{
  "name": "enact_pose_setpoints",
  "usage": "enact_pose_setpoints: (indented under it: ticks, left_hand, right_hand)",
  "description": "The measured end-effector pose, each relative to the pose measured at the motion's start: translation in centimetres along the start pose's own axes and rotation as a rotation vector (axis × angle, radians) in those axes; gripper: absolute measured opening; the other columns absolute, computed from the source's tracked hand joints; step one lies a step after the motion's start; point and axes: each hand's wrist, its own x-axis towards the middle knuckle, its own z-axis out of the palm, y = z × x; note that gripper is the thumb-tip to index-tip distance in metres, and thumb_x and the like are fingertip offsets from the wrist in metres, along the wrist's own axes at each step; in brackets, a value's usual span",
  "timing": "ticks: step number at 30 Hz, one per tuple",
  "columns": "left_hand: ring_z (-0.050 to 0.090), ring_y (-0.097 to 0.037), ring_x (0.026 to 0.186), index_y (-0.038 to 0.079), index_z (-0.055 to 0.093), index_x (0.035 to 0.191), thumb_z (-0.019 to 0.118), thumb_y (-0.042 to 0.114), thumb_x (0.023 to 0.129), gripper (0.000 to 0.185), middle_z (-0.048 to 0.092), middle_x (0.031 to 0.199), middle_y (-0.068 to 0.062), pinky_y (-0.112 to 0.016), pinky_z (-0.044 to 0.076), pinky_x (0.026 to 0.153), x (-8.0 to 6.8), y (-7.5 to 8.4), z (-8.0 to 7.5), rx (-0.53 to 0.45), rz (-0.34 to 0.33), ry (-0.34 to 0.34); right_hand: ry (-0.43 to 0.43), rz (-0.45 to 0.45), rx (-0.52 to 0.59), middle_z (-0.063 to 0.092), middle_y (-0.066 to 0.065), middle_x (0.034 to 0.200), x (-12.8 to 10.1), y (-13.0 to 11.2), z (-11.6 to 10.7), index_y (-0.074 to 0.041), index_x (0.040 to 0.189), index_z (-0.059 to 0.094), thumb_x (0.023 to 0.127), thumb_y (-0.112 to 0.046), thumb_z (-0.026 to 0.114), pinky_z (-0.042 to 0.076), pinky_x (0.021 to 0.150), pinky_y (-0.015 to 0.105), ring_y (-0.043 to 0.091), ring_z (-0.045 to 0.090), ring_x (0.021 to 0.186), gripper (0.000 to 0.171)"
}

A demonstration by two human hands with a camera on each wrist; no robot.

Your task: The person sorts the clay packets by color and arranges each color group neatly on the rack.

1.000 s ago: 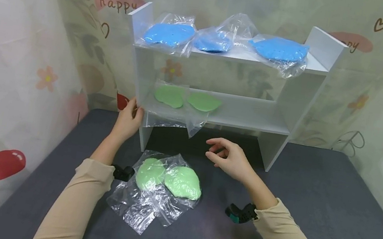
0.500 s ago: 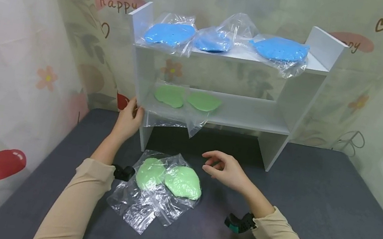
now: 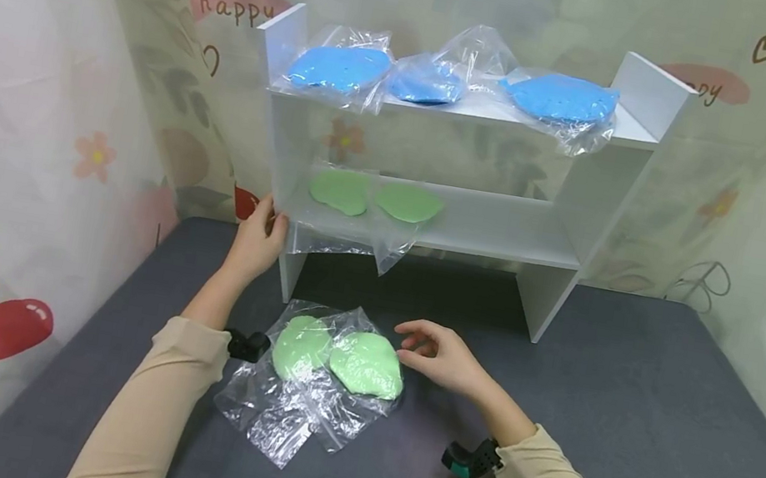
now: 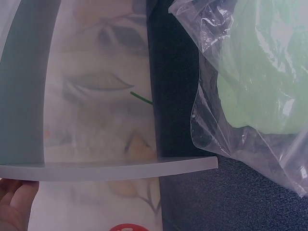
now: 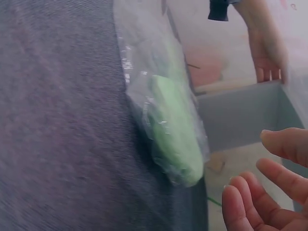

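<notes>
My left hand [image 3: 252, 247] touches the outer face of the left side panel [image 4: 106, 172] of a white shelf unit [image 3: 497, 241], and its fingertips are partly hidden. My right hand [image 3: 443, 357] hovers over the table, its thumb and fingers loosely bent and apart, holding nothing. Just left of its fingertips lies a clear zip bag with a flat green lump [image 3: 365, 365] in it. A second bag with a green lump [image 3: 300, 348] overlaps it on the left. In the right wrist view, the near bagged lump [image 5: 175, 130] is apart from my fingers [image 5: 284, 139].
Two bagged green pieces [image 3: 340, 191] lie on the middle shelf's left half, their bags hanging over its edge. Several bagged blue lumps [image 3: 339, 69] line the top shelf. The dark table [image 3: 630, 399] extends to the right. Patterned curtains [image 3: 102, 99] stand around.
My right hand has come down and slightly left, toward the right green bag on the table. The left hand stays at the shelf panel. The bags have not moved.
</notes>
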Motion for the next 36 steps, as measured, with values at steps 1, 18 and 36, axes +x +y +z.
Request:
enact_pose_setpoints:
  ticks: [1, 18, 36]
  left_hand:
    - [0.042, -0.037, 0.131, 0.007, 0.027, 0.146, 0.035, 0.016, 0.099, 0.048, 0.040, 0.144, -0.022, -0.048, 0.040, 0.104, 0.0, 0.0, 0.0, -0.001, 0.000, 0.002]
    - [0.044, -0.037, 0.130, 0.005, 0.031, 0.143, 0.035, 0.016, 0.099, 0.045, 0.043, 0.142, -0.023, -0.049, 0.042, 0.102, -0.1, 0.2, 0.0, 0.000, -0.020, 0.009]
    - [0.045, -0.037, 0.129, 0.004, 0.031, 0.142, 0.034, 0.015, 0.098, 0.045, 0.044, 0.140, -0.023, -0.049, 0.042, 0.102, 0.0, -0.1, 0.0, -0.012, -0.015, 0.012]
  right_hand:
    - [-0.006, -0.001, 0.000, 0.063, 0.017, 0.105, 0.0, 0.1, 0.1, -0.002, 0.124, 0.056, 0.088, -0.017, 0.063, 0.051, 0.076, 0.030, 0.021, 0.064, 0.086, 0.039]
    - [-0.103, 0.072, 0.036, 0.054, 0.026, 0.123, 0.0, 2.1, 1.7, -0.003, 0.133, 0.047, 0.088, -0.021, 0.064, 0.053, 0.081, 0.039, 0.037, 0.060, 0.107, 0.051]
    - [-0.148, 0.096, 0.047, 0.060, 0.016, 0.104, 0.2, 2.0, 2.8, -0.006, 0.132, 0.048, 0.086, -0.018, 0.065, 0.047, 0.069, 0.028, 0.016, 0.056, 0.085, 0.051]
